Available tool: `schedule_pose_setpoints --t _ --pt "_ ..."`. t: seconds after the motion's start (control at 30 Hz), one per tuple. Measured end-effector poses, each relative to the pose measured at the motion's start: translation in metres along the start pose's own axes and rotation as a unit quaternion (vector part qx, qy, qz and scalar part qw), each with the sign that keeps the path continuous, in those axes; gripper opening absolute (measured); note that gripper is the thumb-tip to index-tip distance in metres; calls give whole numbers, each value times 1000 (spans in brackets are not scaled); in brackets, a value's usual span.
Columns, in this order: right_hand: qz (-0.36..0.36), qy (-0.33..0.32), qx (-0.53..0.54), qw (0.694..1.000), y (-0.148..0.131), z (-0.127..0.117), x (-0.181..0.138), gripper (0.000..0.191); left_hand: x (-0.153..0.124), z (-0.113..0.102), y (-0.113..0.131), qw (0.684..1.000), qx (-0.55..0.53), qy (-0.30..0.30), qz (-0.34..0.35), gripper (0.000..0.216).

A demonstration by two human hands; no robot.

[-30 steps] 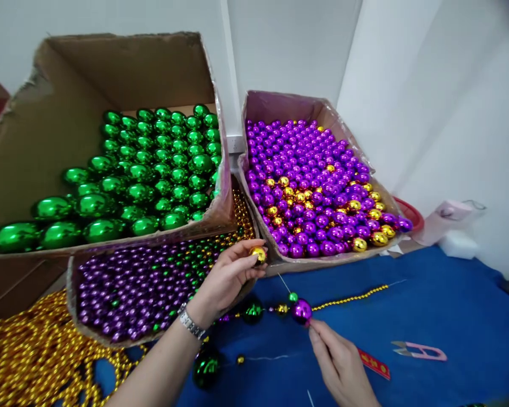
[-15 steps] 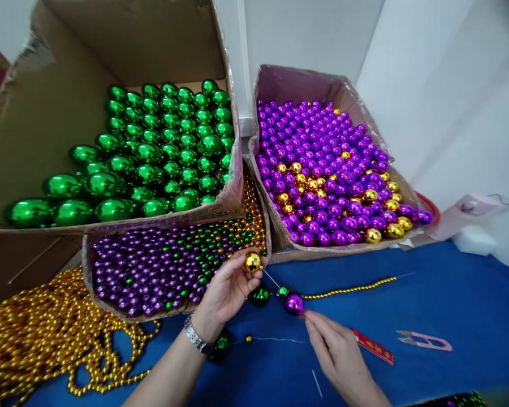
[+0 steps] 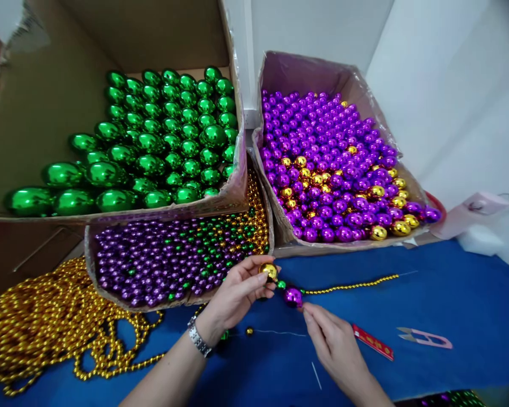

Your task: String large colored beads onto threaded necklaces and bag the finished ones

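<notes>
Over the blue cloth, my left hand (image 3: pixel 248 282) pinches a shiny gold bead (image 3: pixel 268 272) between thumb and fingers. Right beside it, a small green bead (image 3: pixel 281 285) sits between the gold one and a larger purple bead (image 3: pixel 293 297). My right hand (image 3: pixel 333 342) is closed, its thumb and forefinger pinching at the lower edge of the purple bead; whether thread is also in that grip is hidden. Behind the purple bead, a strand of small gold beads (image 3: pixel 356 287) runs to the right, with thread at its end. Below, a small gold bead (image 3: pixel 249 331) lies on a loose thread.
Cardboard boxes hold big green balls (image 3: pixel 148 141), purple and gold balls (image 3: pixel 322 169), and small mixed beads (image 3: pixel 152 265). Gold bead chains (image 3: pixel 46 322) pile at left. Thread snips (image 3: pixel 426 337), a red packet (image 3: pixel 373 341) and a thin white stick (image 3: pixel 316 375) lie at right.
My left hand has brought the gold bead right and slightly down along the thread, close to the small green bead. My right hand has stayed nearly still at the purple bead.
</notes>
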State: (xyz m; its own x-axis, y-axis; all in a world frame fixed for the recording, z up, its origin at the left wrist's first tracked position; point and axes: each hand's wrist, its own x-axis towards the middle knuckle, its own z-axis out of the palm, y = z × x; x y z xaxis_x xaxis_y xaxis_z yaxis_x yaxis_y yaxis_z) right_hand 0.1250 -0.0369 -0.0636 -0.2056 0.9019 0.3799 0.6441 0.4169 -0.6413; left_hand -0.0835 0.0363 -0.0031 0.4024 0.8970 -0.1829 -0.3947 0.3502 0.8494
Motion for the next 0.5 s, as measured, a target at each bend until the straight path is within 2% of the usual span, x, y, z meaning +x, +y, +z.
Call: schedule_pose_setpoints --t 0.2,0.37,0.5 --pt "-9 1 1 1000 1 0 -2 23 -6 0 -4 1000 -19 2 5 32" --pt "-7 -8 3 1000 2 0 -4 24 -12 3 -1 998 36 20 37 36" --pt "-13 -14 18 1000 4 1 -5 23 -15 2 0 999 35 14 36 36"
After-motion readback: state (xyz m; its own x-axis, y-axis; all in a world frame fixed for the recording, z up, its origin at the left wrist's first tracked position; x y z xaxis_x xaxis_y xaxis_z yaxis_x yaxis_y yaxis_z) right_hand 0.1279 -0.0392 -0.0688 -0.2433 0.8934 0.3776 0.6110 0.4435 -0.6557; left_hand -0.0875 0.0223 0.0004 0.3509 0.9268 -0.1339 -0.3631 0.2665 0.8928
